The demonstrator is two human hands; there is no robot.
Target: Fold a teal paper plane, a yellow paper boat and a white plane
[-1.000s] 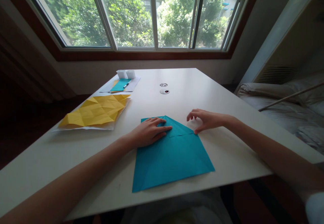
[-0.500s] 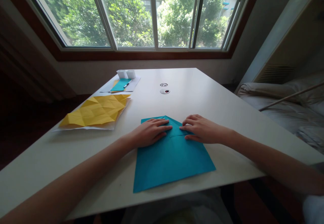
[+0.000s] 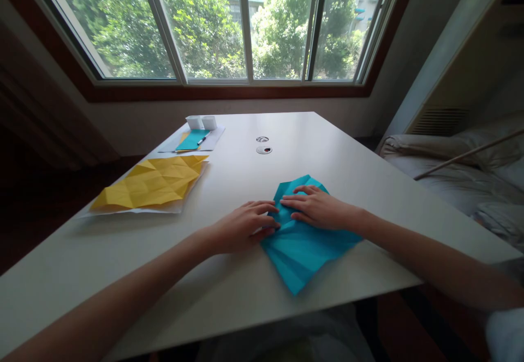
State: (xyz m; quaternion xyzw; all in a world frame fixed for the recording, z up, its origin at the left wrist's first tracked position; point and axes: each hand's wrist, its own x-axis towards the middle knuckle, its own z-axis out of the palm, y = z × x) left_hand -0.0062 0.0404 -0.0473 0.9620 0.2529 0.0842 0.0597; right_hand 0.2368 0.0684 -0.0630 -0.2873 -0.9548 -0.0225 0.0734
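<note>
A blue sheet of paper [image 3: 305, 253], folded and creased, lies turned at an angle near the table's front edge. At its left edge my left hand [image 3: 245, 224] pinches the paper, thumb and bent fingers close together. My right hand [image 3: 321, 209] rests palm down on the upper part of the sheet, fingers stretched out toward the left hand. It covers some of the folds there.
To the left, a creased yellow paper [image 3: 153, 182] lies over a white sheet. Farther back are small white boxes [image 3: 201, 123], blue paper [image 3: 192, 140] and a pen [image 3: 203, 138]. Two round discs [image 3: 264, 149] sit mid-table. A window [image 3: 213, 23] is beyond.
The blue paper has turned and shifted right, and its lower part now looks bent and rippled. My left hand has moved from on top of it to its left edge.
</note>
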